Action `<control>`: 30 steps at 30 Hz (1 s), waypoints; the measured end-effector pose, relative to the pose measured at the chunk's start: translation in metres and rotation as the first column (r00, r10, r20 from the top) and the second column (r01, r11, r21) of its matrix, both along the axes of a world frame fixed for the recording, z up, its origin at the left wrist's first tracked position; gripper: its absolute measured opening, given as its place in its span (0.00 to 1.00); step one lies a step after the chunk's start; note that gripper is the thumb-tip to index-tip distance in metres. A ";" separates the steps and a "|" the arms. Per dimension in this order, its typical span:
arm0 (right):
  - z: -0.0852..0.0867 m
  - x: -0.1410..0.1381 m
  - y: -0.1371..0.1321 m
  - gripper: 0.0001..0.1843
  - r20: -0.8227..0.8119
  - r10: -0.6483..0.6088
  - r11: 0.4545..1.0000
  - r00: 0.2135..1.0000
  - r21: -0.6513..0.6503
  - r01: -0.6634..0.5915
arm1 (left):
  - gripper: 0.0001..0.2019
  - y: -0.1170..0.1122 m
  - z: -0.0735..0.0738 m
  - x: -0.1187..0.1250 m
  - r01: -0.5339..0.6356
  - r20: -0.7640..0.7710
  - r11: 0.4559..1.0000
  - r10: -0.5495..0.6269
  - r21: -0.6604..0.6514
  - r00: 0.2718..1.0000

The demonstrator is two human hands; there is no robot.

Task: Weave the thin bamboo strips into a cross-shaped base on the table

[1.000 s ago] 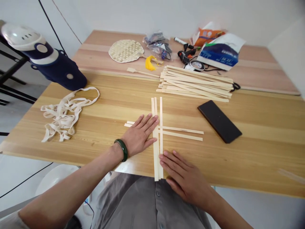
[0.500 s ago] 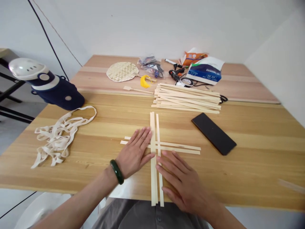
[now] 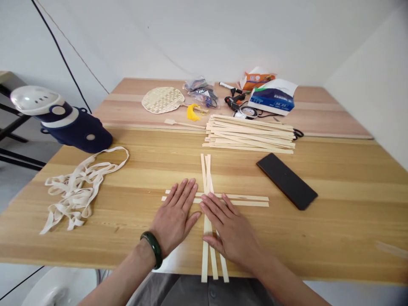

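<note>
Our left hand (image 3: 174,219) and right hand (image 3: 231,229) lie open, gripping nothing, on five crossed bamboo strips (image 3: 207,178); a big stack of strips (image 3: 250,136) sits unused beyond them.

Single head-worn camera, facing forward, down over left hand (image 3: 174,219), right hand (image 3: 231,231).

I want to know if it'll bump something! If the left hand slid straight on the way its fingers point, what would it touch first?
Probably the long pale wooden strips lying lengthwise on the table, just beyond the fingers of the left hand, though the exact line is hard to judge.
</note>
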State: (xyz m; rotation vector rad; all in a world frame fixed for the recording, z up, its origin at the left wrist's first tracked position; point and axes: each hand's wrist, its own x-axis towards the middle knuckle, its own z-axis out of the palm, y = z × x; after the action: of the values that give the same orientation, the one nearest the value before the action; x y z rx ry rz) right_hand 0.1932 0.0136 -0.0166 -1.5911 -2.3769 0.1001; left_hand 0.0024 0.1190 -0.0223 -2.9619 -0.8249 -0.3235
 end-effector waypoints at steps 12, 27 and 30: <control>0.008 0.015 -0.002 0.31 0.018 -0.016 0.995 1.000 0.100 0.014 | 0.34 -0.003 0.009 -0.001 0.010 0.082 1.000 -0.009 -0.006 0.997; 0.002 0.021 0.017 0.19 -0.111 -0.121 0.976 0.986 0.166 0.139 | 0.36 -0.042 0.007 0.019 0.019 0.023 1.000 -0.020 0.007 1.000; 0.003 0.019 0.019 0.19 -0.124 -0.107 0.979 0.986 0.162 0.127 | 0.34 -0.042 0.009 0.018 0.014 0.038 0.999 -0.013 -0.040 0.999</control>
State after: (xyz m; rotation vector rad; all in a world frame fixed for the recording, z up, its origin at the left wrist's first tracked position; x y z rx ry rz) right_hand 0.2119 0.0330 -0.0140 -1.5953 -2.1388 -0.0329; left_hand 0.0206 0.0773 -0.0129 -3.0089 -0.8252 -0.3695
